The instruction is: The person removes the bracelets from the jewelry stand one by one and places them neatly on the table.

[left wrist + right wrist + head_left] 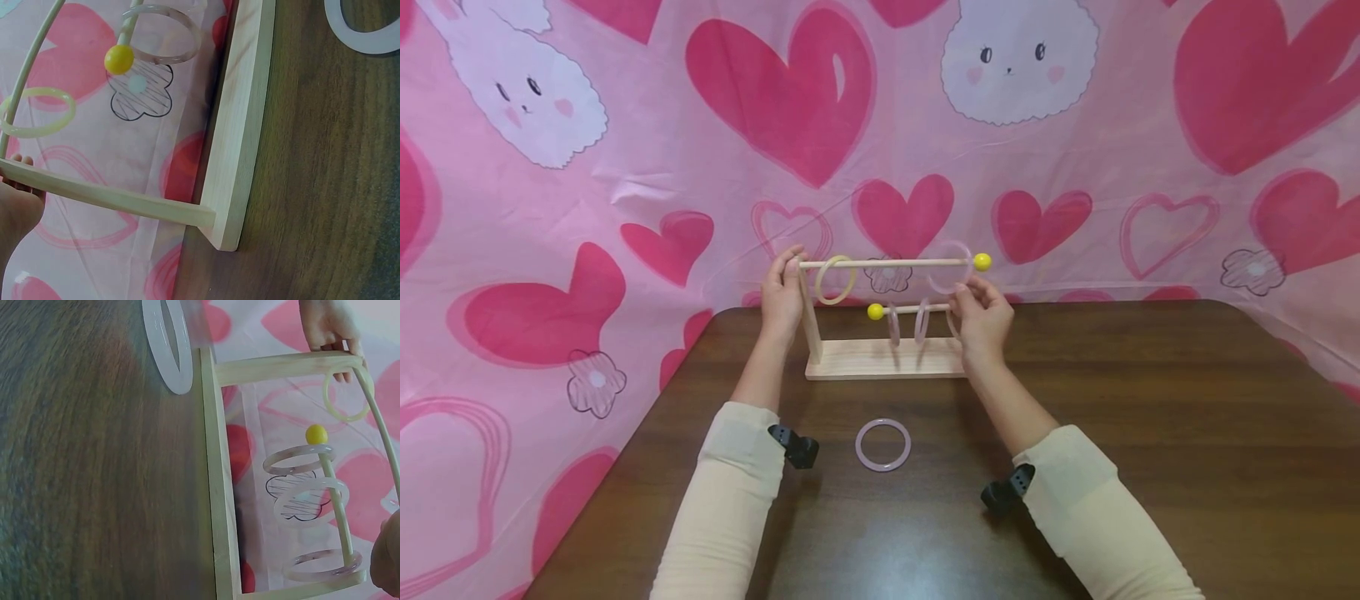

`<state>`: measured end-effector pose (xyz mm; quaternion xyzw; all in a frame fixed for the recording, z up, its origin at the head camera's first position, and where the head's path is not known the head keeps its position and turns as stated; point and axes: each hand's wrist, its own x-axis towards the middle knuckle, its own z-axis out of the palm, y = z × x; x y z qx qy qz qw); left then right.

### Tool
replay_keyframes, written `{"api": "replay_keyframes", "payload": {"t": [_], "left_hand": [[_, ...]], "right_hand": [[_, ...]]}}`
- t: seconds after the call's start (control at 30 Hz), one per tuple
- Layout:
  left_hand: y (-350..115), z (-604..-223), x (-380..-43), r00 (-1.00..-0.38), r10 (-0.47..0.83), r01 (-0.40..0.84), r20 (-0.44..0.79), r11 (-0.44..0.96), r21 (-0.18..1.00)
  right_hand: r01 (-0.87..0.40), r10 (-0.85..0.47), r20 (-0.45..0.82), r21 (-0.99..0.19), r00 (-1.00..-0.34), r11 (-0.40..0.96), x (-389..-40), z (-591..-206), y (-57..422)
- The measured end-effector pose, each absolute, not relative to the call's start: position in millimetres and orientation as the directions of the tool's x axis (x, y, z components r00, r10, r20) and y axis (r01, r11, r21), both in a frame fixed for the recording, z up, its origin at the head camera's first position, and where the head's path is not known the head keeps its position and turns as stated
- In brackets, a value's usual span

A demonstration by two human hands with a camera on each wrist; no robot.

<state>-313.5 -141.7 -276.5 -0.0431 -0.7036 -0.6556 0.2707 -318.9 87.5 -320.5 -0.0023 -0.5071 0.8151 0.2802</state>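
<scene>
A wooden bangle stand has two rods with yellow ball ends. My left hand grips the top of its left upright. With thumb and fingers, my right hand pinches the lower edge of a pale lilac bangle, which encircles the upper rod beside its yellow ball. Toward the left end of that rod hangs a yellow bangle. The lower rod carries a greyish bangle, a whitish one and a brownish one.
On the dark wooden table, a lilac bangle lies flat in front of the stand, between the forearms. A pink cloth with hearts hangs behind the table's far edge.
</scene>
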Motion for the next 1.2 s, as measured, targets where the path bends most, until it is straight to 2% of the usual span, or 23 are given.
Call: {"api": "replay_keyframes", "payload": {"t": [0.4,0.63,0.8,1.2], "left_hand": [[-141,-276,-313,-0.848,-0.295,0.418,0.441,0.140,0.898],[-149,-290,-333,-0.847,-0.301,0.421,0.439,0.127,0.898],[-153,-298,-344,-0.834,-0.306,0.436,0.459,0.142,0.888],[-149,-289,-332,-0.849,-0.294,0.420,0.438,0.127,0.899]], "right_hand": [[-0.463,0.485,0.223,-0.760,-0.845,-0.457,-321,-316,95],[-0.427,0.519,0.188,-0.815,-0.834,-0.391,-321,-316,103],[-0.410,0.525,0.152,-0.809,-0.837,-0.420,-321,-316,107],[-0.418,0.534,0.096,-0.743,-0.840,-0.523,-325,-321,121]]}}
